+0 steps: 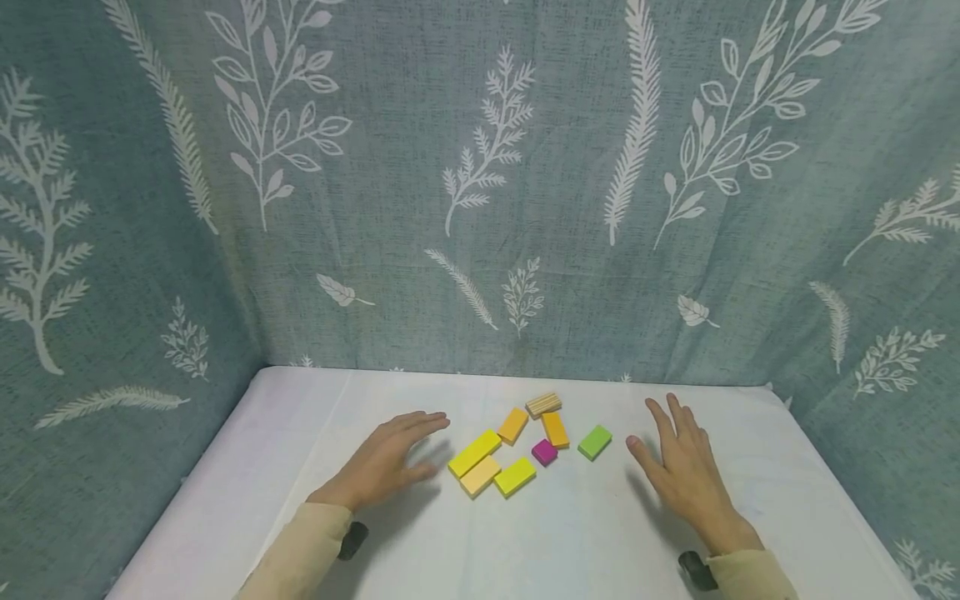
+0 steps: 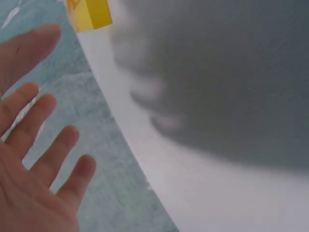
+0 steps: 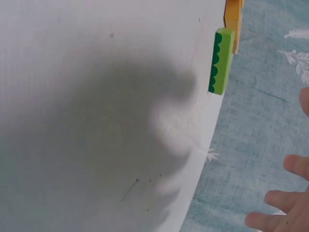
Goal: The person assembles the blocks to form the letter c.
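Observation:
My left hand (image 1: 384, 462) hovers over the table left of a group of small coloured blocks, fingers extended and holding nothing. Closest to it are a long yellow block (image 1: 475, 454) and a pale orange block (image 1: 481, 477). A shorter yellow block (image 1: 515, 477) lies beside them. Farther back are two orange blocks, one on the left (image 1: 513, 426) and one on the right (image 1: 556, 430), with a small magenta block (image 1: 544, 452) in front. On the right, my right hand (image 1: 686, 471) is spread with nothing in it, near a green block (image 1: 595, 442) with dark green scallops on its side.
A ridged, wood-coloured block (image 1: 543, 405) lies at the back of the group. White cloth covers the table (image 1: 585, 542). Behind and at both sides hangs a grey-green curtain (image 1: 390, 233) with white leaf prints.

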The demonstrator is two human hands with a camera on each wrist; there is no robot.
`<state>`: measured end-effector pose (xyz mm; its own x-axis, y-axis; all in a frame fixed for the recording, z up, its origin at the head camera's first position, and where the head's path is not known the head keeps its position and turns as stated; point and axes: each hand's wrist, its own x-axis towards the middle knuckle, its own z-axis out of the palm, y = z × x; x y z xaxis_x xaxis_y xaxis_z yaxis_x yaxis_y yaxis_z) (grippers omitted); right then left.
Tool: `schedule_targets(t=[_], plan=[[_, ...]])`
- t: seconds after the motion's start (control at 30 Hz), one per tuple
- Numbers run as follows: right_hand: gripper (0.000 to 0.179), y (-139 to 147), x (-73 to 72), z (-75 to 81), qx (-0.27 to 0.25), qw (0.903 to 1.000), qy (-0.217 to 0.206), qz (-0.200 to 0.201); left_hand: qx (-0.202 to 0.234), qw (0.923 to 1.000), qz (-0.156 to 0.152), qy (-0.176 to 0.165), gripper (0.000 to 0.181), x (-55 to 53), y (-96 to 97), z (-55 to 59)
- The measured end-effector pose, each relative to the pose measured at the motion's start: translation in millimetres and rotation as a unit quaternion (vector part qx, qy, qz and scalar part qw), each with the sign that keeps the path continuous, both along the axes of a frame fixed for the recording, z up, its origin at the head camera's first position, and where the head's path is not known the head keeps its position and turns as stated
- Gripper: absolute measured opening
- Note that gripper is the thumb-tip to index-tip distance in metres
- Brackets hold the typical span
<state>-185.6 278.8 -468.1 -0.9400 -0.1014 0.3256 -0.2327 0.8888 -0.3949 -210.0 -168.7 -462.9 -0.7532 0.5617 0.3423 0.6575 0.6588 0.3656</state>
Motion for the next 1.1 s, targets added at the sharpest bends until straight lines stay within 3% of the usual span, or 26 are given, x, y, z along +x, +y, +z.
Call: schedule_targets(t=[0.1,0.2,0.3,0.37,0.67,0.87,1.1], plan=[[0.069,-2,-0.4,-0.9,-0.016,0.9997,0.015,0.005,-0.024,0.9978,-0.036,-0.05,0.077,-11.1,4.5,1.8],[0.07,-5,-1.3,-1.7,-0.034,0.9991,0.022,0.01,-0.045,0.9906,-0.062,-0.114,0.082,-24.7,12.0,3.2],[0.071,-9,-2.1,-1.8,-0.046,0.9988,0.009,0.013,-0.06,0.9797,-0.066,-0.179,0.088,-36.2,20.7,3.9],[0.072,-12,-2.6,-2.5,-0.05,0.9986,0.0,0.015,-0.073,0.9746,-0.064,-0.202,0.093,-41.4,25.4,3.5],[0.074,-27,-4.4,-2.6,-0.055,0.9979,-0.012,0.031,-0.128,0.9646,-0.08,-0.216,0.097,-51.2,41.1,8.2],[0.076,-45,-6.8,-0.6,-0.043,0.998,-0.027,0.039,-0.159,0.9561,-0.065,-0.237,0.095,-52.9,48.6,8.5],[0.076,-57,-7.6,-0.3,-0.041,0.9972,-0.011,0.062,-0.171,0.9486,-0.037,-0.263,0.088,-53.0,50.9,6.5]])
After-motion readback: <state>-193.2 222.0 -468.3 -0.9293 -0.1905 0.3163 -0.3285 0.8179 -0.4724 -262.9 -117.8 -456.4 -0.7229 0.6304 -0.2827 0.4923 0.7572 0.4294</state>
